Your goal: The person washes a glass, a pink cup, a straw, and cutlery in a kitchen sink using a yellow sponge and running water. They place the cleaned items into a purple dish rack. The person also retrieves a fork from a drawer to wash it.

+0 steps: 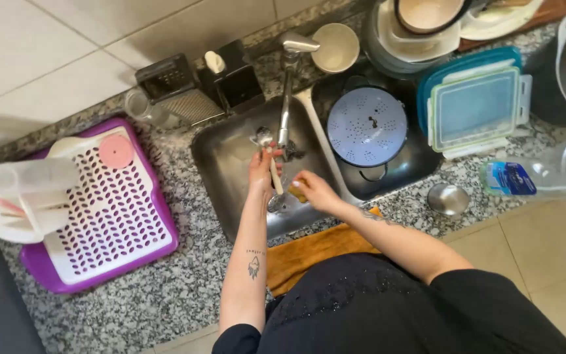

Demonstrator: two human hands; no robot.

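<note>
Over the steel sink (224,157), my left hand (261,174) grips a spoon-like utensil (268,152) with a metal bowl and a pale handle, bowl pointing up under the tap (287,85). My right hand (312,190) holds a yellow sponge (297,192) just right of the utensil's handle. Both hands are close together above the sink's middle.
A purple-and-white drying rack (109,216) with a pink lid and white cups sits at left. A blue colander in a dark pot (367,128), a lidded plastic container (473,105), stacked bowls (420,26), a small metal cup (448,198) and an orange towel (309,252) crowd the right and front.
</note>
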